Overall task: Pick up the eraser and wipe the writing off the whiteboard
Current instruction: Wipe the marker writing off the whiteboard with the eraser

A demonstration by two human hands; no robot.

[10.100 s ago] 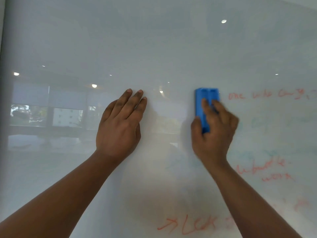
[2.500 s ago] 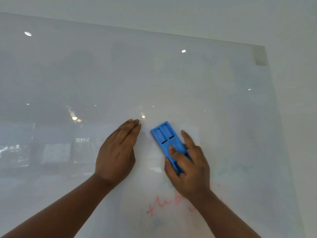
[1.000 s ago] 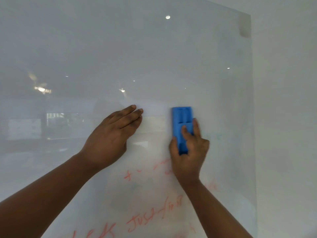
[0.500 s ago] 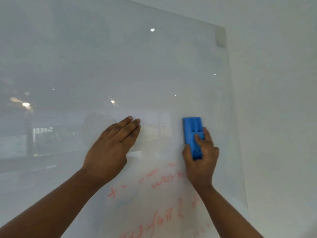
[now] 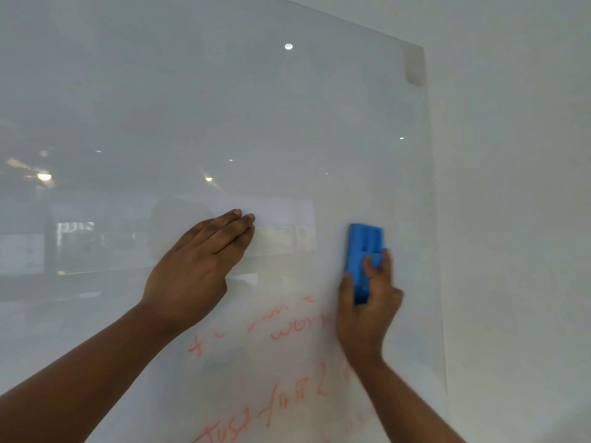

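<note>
A glossy whiteboard [image 5: 224,107] fills most of the view, its right edge running down near the right side. My right hand [image 5: 367,311] grips a blue eraser [image 5: 363,251] and presses it upright against the board near that edge. My left hand [image 5: 195,270] lies flat on the board to the left, fingers together, holding nothing. Red writing [image 5: 287,327] shows below and between the hands, partly smeared, with more red lines [image 5: 230,430] lower down. The upper board carries only reflections.
A plain white wall [image 5: 518,219] lies right of the board's edge. A small grey mount [image 5: 414,67] sits at the board's top right corner. Ceiling lights and windows reflect in the board's left half.
The eraser and my right hand have shifted rightward, closer to the board's right edge. My left hand stays flat in the same spot. The view has turned a little to the right.
</note>
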